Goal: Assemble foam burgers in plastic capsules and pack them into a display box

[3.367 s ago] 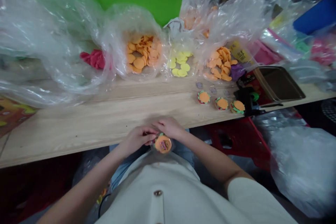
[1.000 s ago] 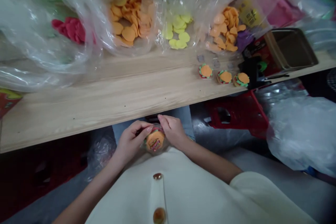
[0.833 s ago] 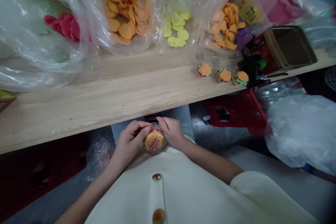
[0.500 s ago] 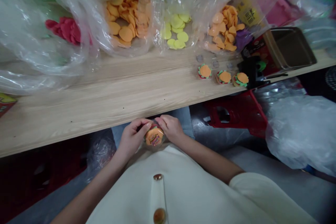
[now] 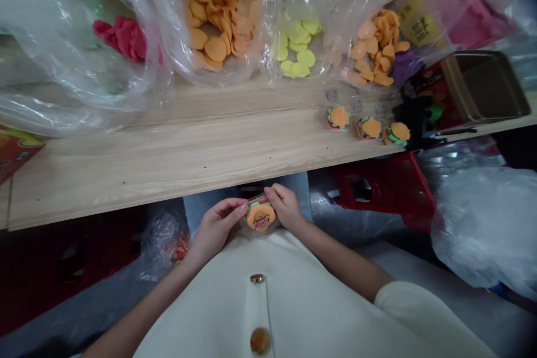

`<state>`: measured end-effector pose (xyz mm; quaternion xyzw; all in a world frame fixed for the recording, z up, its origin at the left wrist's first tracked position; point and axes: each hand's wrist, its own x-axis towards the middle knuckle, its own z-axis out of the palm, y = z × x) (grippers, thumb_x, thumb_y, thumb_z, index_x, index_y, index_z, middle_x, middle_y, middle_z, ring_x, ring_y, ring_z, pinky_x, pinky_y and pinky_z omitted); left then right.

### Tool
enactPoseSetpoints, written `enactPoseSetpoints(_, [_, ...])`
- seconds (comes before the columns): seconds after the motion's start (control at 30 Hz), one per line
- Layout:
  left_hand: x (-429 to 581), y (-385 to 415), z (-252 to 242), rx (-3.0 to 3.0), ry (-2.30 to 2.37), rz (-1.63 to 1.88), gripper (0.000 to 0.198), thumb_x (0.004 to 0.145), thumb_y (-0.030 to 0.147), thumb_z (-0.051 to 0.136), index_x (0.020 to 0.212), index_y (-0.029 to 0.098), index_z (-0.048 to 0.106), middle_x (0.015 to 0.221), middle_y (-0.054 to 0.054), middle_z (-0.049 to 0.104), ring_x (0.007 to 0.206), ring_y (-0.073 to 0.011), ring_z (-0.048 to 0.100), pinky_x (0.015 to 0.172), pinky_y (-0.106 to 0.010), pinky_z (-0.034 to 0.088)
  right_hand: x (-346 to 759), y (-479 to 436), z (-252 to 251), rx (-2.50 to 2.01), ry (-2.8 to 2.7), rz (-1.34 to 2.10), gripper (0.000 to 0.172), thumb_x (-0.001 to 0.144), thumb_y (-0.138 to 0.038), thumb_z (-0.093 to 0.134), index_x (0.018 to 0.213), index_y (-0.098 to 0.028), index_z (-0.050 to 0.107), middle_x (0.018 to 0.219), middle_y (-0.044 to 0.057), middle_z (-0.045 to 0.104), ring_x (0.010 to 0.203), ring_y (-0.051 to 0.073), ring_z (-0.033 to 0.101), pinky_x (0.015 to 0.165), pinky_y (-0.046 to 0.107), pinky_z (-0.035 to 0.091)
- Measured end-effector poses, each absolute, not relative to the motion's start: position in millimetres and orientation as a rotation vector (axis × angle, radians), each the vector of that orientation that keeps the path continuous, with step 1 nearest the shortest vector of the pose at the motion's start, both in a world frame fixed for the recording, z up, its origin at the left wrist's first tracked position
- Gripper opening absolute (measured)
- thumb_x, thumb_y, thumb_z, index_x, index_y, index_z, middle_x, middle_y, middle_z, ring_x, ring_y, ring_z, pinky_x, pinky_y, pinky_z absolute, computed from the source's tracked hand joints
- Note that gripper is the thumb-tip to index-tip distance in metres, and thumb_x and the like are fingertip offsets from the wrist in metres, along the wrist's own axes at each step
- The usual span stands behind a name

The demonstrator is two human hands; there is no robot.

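Observation:
A toy burger in a clear plastic bag is held in front of my lap, just off the table's front edge; its orange top bears a printed label. My left hand pinches the bag's left edge between thumb and fingers. On the other side, my right hand grips the bag's upper right corner. Three more toy burgers, with orange tops and green and red layers, sit at the right of the wooden table: a left one, a middle one and a right one.
Open plastic bags along the back hold red pieces, orange discs, yellow discs and more orange pieces. A brown-rimmed tray and a black device stand at right. A red stool is below.
The view has shifted slightly. My hands have moved a little apart, and the bagged burger between them now shows more fully, its top facing up.

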<state>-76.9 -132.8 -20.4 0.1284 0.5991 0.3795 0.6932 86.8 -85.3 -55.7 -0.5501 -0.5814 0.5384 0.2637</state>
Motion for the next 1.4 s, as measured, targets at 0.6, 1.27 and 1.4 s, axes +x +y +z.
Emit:
enactPoseSetpoints(0.6, [-76.5, -121.6, -22.5, 0.396, 1.297, 0.774, 0.022, 0.064, 0.033, 0.071, 0.077, 0.016, 0.065, 0.074, -0.003, 0.065, 0.065, -0.0138, 0.058, 0.062, -0.026, 0.047, 119.4, -79.6, -42.2, -1.22, -1.993, 1.591, 0.033, 0.089, -0.037, 0.033, 0.061, -0.02, 0.037, 0.059, -0.004, 0.039, 0.057, 0.01, 0.037, 0.055, 0.023, 0.03])
enactPoseSetpoints(1.27, [-95.8, -93.2, 0.0, 0.676, 1.272, 0.74, 0.025, 0.074, 0.033, 0.061, 0.094, 0.019, 0.068, 0.087, -0.004, 0.068, 0.071, -0.014, 0.058, 0.064, -0.024, 0.045, 90.0, -39.1, -13.8, -1.267, -2.101, 1.397, 0.034, 0.085, -0.045, 0.043, 0.065, -0.019, 0.05, 0.06, -0.003, 0.049, 0.058, 0.01, 0.042, 0.056, 0.022, 0.031])
enactPoseSetpoints(1.4, [-91.5, -105.7, -2.1, 0.565, 1.271, 0.776, 0.019, 0.072, 0.031, 0.065, 0.086, 0.019, 0.063, 0.069, 0.001, 0.061, 0.058, -0.0096, 0.052, 0.055, -0.021, 0.04, 80.1, -45.1, -31.7, -1.21, -1.937, 1.663, 0.042, 0.084, -0.048, 0.04, 0.055, -0.018, 0.046, 0.051, -0.005, 0.039, 0.05, 0.008, 0.036, 0.047, 0.02, 0.026])
